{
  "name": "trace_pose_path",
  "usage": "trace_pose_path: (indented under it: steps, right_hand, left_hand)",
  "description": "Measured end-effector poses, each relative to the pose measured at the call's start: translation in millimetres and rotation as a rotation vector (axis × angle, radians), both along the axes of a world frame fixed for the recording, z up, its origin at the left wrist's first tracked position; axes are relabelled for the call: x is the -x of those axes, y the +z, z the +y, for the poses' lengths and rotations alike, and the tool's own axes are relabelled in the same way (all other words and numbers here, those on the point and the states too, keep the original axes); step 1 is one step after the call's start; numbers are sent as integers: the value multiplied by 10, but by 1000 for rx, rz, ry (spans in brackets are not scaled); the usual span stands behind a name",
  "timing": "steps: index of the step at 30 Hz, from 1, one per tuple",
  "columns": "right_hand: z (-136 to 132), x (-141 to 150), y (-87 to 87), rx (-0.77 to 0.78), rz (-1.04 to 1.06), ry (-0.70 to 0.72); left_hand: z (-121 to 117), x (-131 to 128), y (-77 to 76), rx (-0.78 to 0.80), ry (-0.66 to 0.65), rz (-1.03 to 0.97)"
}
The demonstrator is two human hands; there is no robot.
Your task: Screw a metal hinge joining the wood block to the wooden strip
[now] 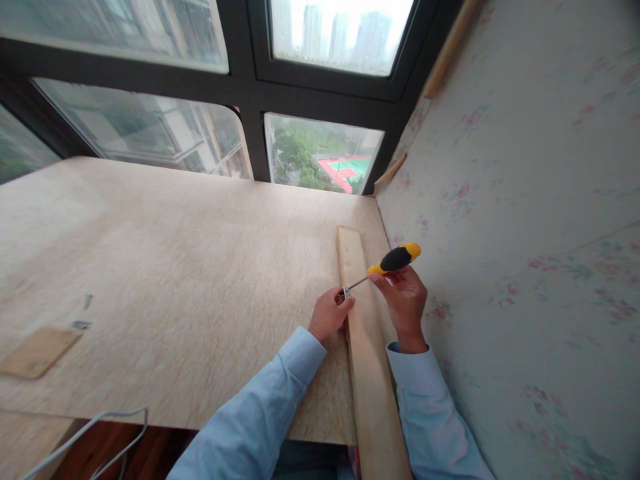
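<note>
right hand (406, 301) grips the screwdriver (399, 259), left hand (330, 315) pinches a metal bit (347, 293) at the left edge of the board (371, 373) on the right of the bench (200, 287), and with the shaft (359, 283) that slanted, a slip could jab the left hand imo

My screwdriver (397, 259) – yellow handle w/ black grip, thin metal shaft – slants down to the L over the board, butt end up, tip at the small metal pc (346, 293). That pc's silvery, pinched by me at the board's L edge, mostly covered, so can't tell its exact shape. The board (375, 387) is long, pale, bare wood, running lengthwise away from me, far end cut approx. square.
</note>
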State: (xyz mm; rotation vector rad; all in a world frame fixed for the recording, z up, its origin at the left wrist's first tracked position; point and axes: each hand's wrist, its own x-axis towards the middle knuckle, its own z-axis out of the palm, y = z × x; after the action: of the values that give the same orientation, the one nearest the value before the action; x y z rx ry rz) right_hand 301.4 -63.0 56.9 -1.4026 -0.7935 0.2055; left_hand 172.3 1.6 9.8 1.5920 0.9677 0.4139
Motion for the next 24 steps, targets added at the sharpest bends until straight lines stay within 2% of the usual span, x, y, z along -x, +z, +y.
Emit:
trace_pose_path:
  steps: [4,9,12,14,20,22,24]
  right_hand:
    - [-13,15,20,37,-69,10]
    - [-44,89,124,-12,45,256]
    - [-44,96,134,-49,97,329]
    - [-36,83,106,-29,97,287]
    - [-9,-4,-29,7,-8,-4]
    - [-17,-9,-29,17,-31,-9]
    - [-32,11,3,11,-21,50]
  left_hand:
    - [-3,5,-1,2,-3,-9]
    - [-3,1,-16,6,-9,-13]
    - [1,-4,-30,8,-17,-25]
    - [4,-5,-35,1,-18,-23]
    - [2,0,-25,-5,-17,-30]
    - [-4,2,-17,8,-12,-32]
    - [-10,3,-12,24,-8,-29]
